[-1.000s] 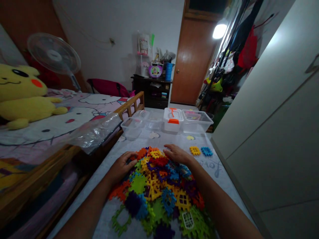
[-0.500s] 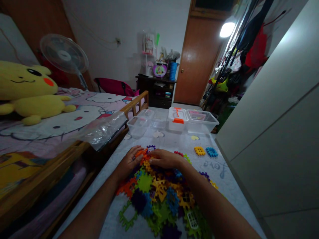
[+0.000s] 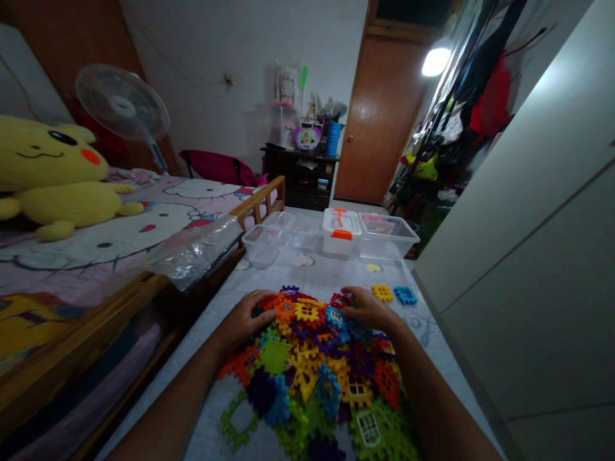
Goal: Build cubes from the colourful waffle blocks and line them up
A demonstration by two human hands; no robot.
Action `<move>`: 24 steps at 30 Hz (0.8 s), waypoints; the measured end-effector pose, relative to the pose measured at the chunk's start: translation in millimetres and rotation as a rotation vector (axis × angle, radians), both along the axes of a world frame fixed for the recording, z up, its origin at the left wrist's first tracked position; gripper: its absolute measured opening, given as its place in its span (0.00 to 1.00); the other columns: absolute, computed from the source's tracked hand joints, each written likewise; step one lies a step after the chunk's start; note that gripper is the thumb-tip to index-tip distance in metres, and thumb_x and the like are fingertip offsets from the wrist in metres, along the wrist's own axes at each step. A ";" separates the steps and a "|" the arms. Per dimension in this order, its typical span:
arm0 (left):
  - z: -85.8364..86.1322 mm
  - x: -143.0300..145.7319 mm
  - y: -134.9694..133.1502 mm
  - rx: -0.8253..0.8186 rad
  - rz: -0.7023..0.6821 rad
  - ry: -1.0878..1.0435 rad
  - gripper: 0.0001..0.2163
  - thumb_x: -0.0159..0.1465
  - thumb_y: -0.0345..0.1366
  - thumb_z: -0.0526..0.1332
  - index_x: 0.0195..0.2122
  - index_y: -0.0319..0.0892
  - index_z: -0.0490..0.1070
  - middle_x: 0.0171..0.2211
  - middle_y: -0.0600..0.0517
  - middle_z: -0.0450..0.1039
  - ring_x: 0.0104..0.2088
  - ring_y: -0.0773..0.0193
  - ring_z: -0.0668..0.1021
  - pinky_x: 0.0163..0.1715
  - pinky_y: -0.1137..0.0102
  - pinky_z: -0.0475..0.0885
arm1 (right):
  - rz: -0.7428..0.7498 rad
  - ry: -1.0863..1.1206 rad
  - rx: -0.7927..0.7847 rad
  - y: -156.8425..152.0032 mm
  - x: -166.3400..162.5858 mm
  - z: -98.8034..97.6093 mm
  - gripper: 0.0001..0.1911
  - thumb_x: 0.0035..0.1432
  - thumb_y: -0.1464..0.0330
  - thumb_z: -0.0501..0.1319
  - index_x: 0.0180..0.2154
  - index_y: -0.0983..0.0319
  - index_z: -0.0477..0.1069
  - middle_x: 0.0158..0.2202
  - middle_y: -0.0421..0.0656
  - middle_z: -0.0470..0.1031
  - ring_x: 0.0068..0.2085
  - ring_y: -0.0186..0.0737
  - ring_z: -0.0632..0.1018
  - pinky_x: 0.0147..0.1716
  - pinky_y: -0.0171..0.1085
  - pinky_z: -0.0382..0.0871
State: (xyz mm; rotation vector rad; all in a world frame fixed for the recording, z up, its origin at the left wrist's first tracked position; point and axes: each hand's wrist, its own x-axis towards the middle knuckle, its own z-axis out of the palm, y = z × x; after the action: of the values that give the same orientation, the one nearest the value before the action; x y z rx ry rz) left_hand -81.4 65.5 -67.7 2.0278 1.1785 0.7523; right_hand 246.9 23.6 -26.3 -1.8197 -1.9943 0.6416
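Observation:
A heap of colourful plastic interlocking building blocks (image 3: 307,371), with toothed edges, lies on the sheet in front of me. My left hand (image 3: 250,312) rests at the heap's far left side, thumb and fingers apart around orange blocks (image 3: 284,310). On the far right side my right hand (image 3: 369,308) has its fingers spread beside a red block (image 3: 339,299) and a blue block with a white window (image 3: 336,316). Between the hands lies a yellow window-shaped block (image 3: 306,311). Some fingertips are hidden among the blocks.
A yellow block (image 3: 382,292) and a blue block (image 3: 405,295) lie apart at the right. Clear plastic bins (image 3: 388,245) and a lidded box with orange latches (image 3: 340,242) stand behind. A wooden bed rail (image 3: 144,288) runs along the left, a white cabinet (image 3: 528,269) along the right.
My right hand has moved right, away from my left hand, uncovering yellow, red and blue blocks in the middle. My left hand stays by the orange blocks.

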 end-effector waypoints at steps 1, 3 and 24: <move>0.3 -0.1 -0.2 -0.006 -0.002 -0.002 0.22 0.59 0.51 0.60 0.49 0.44 0.73 0.53 0.46 0.72 0.55 0.50 0.72 0.57 0.58 0.65 | 0.020 -0.040 0.014 -1.4 -2.3 -4.0 0.19 0.50 0.67 0.64 0.46 0.62 0.74 0.45 0.48 0.77 0.45 0.47 0.76 0.46 0.42 0.67; 1.2 -0.1 -0.6 -0.017 -0.009 -0.005 0.22 0.59 0.52 0.60 0.50 0.44 0.73 0.53 0.45 0.72 0.55 0.50 0.72 0.57 0.57 0.65 | 0.026 -0.066 0.038 -2.7 -6.0 -10.2 0.16 0.51 0.69 0.63 0.43 0.63 0.75 0.41 0.47 0.77 0.42 0.44 0.76 0.44 0.40 0.67; -0.3 -1.0 0.4 -0.018 -0.001 0.003 0.23 0.59 0.53 0.60 0.50 0.45 0.73 0.52 0.46 0.72 0.54 0.50 0.73 0.56 0.57 0.66 | -0.415 -0.442 0.151 -1.4 0.5 -30.3 0.13 0.58 0.63 0.60 0.42 0.63 0.70 0.42 0.50 0.72 0.45 0.46 0.73 0.43 0.37 0.62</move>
State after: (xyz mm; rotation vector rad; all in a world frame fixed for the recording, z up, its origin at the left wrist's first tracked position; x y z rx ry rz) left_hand -82.4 65.9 -67.9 2.0156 1.1819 0.7360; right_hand 247.4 22.2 -56.6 -2.3269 -1.7515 -0.0394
